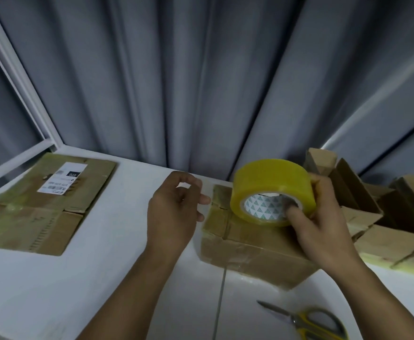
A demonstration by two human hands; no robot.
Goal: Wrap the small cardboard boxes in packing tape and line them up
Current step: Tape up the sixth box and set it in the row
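The right hand (323, 217) grips the tape roll (269, 182), one finger inside its core, over the box (250, 246) on the counter (103, 278). At the roll's 9 o'clock the left hand (171, 217) hovers, fingers loosely curled, holding nothing.

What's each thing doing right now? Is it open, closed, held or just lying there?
tape roll, held up by the right hand
left hand, loosely curled, holding nothing seen
box under the roll, closed, taped
labelled box, flattened
scissors, closed, lying flat
boxes at right, open
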